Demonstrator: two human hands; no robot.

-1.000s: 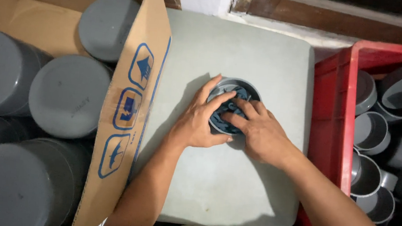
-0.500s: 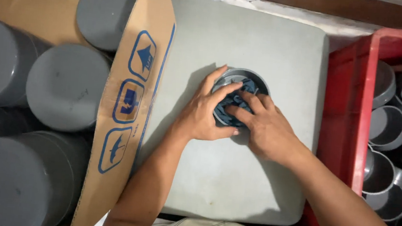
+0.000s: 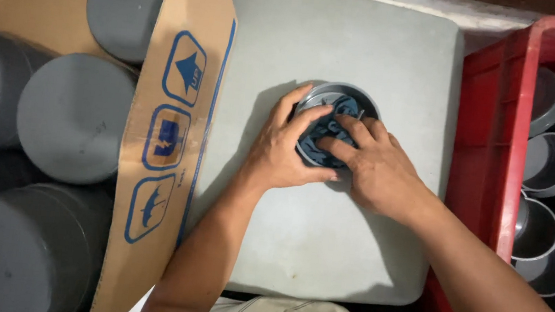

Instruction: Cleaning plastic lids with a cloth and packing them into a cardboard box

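The grey round cap (image 3: 337, 124) sat mid-way on the pale table (image 3: 323, 248). The left hand (image 3: 283, 151) cupped its rim, fingers spread, steadying it. The right hand (image 3: 366, 163) pressed flat fingertips on the dark blue insert (image 3: 327, 130); even, centred pressure would likely seat it best.

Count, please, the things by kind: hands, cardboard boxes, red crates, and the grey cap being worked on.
Hands: 2, left hand and right hand
Cardboard box: 1
Red crate: 1
Grey cap on the table: 1
Total: 5
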